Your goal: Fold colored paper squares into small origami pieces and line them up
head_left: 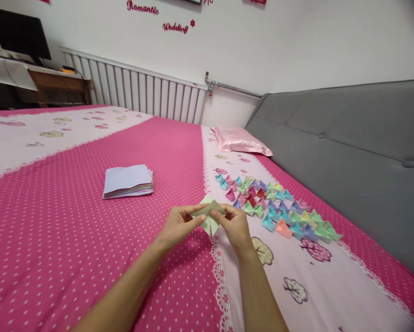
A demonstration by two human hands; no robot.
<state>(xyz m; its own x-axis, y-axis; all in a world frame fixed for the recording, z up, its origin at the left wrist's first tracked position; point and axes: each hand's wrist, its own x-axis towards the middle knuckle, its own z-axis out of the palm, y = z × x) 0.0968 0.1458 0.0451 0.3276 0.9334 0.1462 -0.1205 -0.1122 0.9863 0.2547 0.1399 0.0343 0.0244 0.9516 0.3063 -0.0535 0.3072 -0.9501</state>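
Note:
A small pale green folded paper (207, 224) is held above the bed between both hands, with its flaps spread and a slit showing at the lower point. My left hand (181, 223) pinches its left side, thumb on the near face. On the right side, my right hand (235, 224) grips the same paper, its thumb pressed near the middle. The fingers behind the sheet are partly hidden. Just beyond my right hand sit many small folded paper boats (276, 203) in blue, green, pink, red, orange and purple.
A stack of paper sheets (128, 180) lies on the pink dotted bedspread (172, 152) to the left. Farther off is a pink satin pillow (241, 140). A grey padded headboard (352, 133) borders the right; a radiator (137, 87) and a desk with monitor (18, 34) stand behind.

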